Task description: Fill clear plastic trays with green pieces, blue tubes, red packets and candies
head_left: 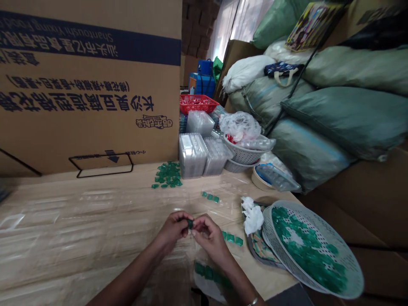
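Here, the left hand (173,231) and right hand (208,238) are close together above a table (63,238), both pinching a small green square piece (190,224) between their fingertips. Just right of the hands lies a short row of green pieces (230,238). A green heap (168,175) sits farther ahead beside clear plastic trays (191,155), and a round white basket (269,238) holding more green pieces rests to the right.

Green pieces (307,250) in a white perforated basket (353,272); navy band (86,42) on brown carton (89,127)
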Available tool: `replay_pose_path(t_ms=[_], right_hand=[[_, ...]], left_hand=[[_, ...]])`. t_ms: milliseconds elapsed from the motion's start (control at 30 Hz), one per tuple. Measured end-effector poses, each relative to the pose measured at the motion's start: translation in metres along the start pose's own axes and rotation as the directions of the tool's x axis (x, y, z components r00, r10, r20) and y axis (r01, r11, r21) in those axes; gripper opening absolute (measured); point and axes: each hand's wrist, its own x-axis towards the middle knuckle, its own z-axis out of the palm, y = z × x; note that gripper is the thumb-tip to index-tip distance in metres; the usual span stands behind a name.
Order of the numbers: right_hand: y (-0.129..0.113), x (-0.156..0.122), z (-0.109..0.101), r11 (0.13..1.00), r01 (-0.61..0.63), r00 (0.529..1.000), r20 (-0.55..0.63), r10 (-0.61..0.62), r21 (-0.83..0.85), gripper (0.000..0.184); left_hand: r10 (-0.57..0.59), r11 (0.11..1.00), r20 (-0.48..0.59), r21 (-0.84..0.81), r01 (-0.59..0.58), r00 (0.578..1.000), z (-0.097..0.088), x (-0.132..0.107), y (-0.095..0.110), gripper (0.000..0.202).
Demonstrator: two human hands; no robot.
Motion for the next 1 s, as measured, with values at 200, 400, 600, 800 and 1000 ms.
replay_pose_path(t_ms=[200, 400, 600, 800, 1000], right_hand=[[0.005, -0.002, -0.001, 0.993, 0.086, 0.994, -0.059, -0.091, -0.079, 0.007], [0.028, 0.028, -0.073, 0.895, 0.121, 0.979, -0.095, -0.178, -0.429, 0.005], [0.055, 0.061, -0.126, 0.700, 0.097, 0.994, 0.041, -0.097, -0.708, 0.013], [0.064, 0.059, -0.117, 0.693, 0.051, 0.999, 0.032, -0.041, -0.719, 0.014], [0.071, 0.056, -0.118, 0.653, -0.039, 0.999, -0.024, 0.032, -0.756, 0.022]], left_hand=[[-0.123, 0.990, 0.068, -0.066, 0.127, 0.990, 0.003, 0.000, -0.001, 0.028], [-0.112, 0.993, 0.046, -0.041, 0.114, 0.993, -0.004, -0.004, -0.002, 0.029], [-0.049, 0.997, -0.007, -0.053, 0.049, 0.999, -0.021, -0.010, 0.008, 0.028], [0.051, 0.993, -0.126, 0.111, -0.037, 0.991, -0.052, -0.018, 0.014, 0.021], [0.232, 0.591, -0.040, 0.800, -0.108, 0.972, -0.069, -0.029, 0.001, 0.011]])
